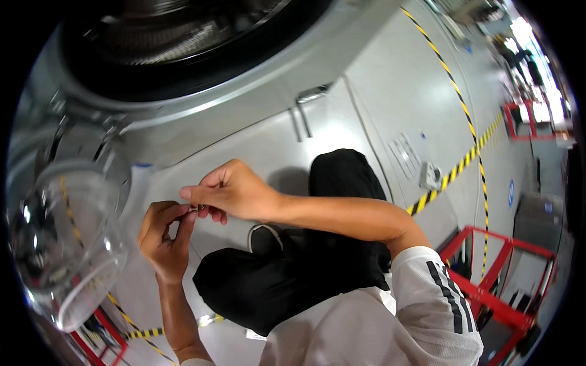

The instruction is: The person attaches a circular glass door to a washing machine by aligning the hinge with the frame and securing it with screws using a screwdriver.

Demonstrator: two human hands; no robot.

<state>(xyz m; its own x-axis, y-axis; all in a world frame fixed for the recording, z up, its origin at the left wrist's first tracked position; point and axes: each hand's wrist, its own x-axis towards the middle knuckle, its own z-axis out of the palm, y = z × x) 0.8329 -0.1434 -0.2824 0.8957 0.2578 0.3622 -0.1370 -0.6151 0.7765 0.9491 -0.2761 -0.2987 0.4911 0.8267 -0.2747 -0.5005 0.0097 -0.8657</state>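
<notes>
White sleeve (412,287) bears black stripes (444,297); both hands (168,244) (244,190) pinch a tiny object (201,207).

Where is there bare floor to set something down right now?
The floor lies bare between the front-loading machine and the long striped tape, beyond the white box. It's crowded at left: the open clear door stands near the left hand and right hand.

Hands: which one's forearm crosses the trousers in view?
The right hand: its forearm runs across the black trousers. The left hand sits lower, with the left forearm clear of them.
</notes>
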